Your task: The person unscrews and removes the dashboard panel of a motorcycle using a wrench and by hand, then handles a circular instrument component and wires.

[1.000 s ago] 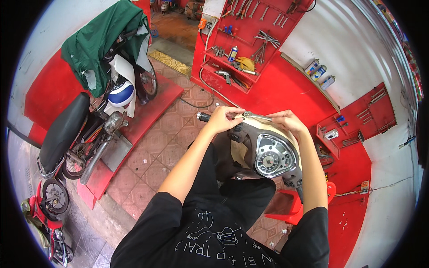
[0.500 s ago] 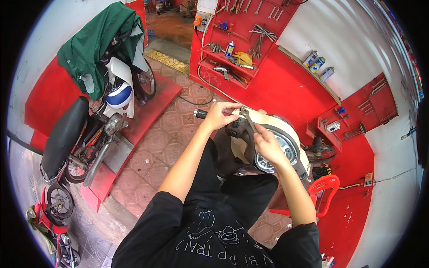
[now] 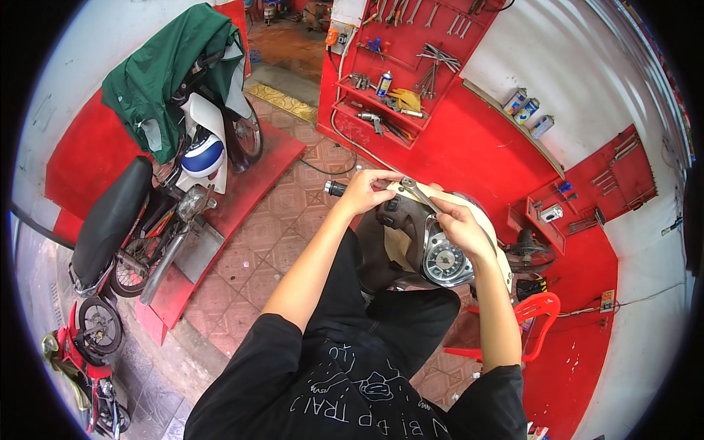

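We see the left hand [image 3: 369, 191] closed over the top of the cream-coloured scooter handlebar housing [image 3: 411, 227], just beside the black rubber grip [image 3: 335, 189] that pokes out past the knuckles. The right hand [image 3: 459, 226] pinches the lower end of a slim silver metal wrench [image 3: 418, 195] — its jaw end sits up between the two hands, at the top of the housing, though what it bites on is hidden from us. Just below the right hand lies the round chrome-rimmed speedometer dial [image 3: 443, 259]. Near the right elbow stands a red plastic chair [image 3: 539, 308]. Well apart, to the left, a white motorbike under a green cloth cover [image 3: 158, 70] rests on a red ramp [image 3: 242, 191].
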Tool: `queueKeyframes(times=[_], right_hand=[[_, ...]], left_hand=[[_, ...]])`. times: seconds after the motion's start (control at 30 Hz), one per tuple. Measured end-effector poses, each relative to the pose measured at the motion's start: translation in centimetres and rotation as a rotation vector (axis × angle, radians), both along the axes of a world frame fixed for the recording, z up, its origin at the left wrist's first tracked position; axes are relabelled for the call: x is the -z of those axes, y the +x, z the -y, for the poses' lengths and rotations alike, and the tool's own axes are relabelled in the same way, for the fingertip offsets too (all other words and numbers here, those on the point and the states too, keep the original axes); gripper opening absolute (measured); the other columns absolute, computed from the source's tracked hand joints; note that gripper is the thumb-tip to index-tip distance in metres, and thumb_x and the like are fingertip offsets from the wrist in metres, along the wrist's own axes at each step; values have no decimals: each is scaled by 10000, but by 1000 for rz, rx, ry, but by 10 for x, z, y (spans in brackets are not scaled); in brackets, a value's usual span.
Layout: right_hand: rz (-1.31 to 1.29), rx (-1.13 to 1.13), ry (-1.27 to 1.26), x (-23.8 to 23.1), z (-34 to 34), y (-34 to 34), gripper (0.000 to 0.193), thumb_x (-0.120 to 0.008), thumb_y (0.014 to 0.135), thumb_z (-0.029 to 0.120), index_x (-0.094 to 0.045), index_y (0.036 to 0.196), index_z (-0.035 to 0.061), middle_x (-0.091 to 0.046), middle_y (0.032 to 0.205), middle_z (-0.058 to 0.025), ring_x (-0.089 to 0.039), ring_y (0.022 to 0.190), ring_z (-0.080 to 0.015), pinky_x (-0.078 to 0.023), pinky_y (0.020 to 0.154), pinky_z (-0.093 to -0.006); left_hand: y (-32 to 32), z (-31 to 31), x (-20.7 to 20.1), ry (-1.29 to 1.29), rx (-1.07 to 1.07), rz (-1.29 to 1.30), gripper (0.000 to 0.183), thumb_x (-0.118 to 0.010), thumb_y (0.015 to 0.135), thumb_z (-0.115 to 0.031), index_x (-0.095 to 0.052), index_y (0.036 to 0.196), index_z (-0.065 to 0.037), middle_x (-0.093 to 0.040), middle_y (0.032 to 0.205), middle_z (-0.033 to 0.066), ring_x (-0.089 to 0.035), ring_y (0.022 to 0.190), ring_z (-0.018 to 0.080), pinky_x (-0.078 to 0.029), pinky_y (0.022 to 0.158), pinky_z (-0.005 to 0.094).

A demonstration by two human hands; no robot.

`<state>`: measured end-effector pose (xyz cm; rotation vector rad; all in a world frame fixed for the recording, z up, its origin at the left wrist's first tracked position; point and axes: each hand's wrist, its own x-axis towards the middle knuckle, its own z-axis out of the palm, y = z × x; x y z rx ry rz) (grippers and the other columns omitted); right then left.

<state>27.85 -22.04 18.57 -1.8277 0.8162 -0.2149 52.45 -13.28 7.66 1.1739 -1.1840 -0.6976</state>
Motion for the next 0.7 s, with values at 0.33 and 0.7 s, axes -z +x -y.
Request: queueKeyframes(times=[0.33, 0.7], right_hand=[[197, 148, 379, 13, -49, 21, 596, -433, 1012, 70, -281, 1584, -1, -395, 710, 45, -326, 501, -48, -262, 453, -221], [563, 314, 512, 39, -118, 104, 767, -586, 1022, 91, -84, 1602, 81, -607, 850, -44, -552, 616, -104, -428, 533, -226]], left_hand=[[2, 1, 1, 13, 30, -20, 447, -670, 804, -6, -696, 1250, 18, -732, 1192, 118, -694, 1046, 182, -551, 924, 331], [11, 5, 13, -110, -58, -319, 345, -545, 955, -191, -692, 1178, 27, -735, 1113, 121, -690, 1039, 199, -551, 878, 330]])
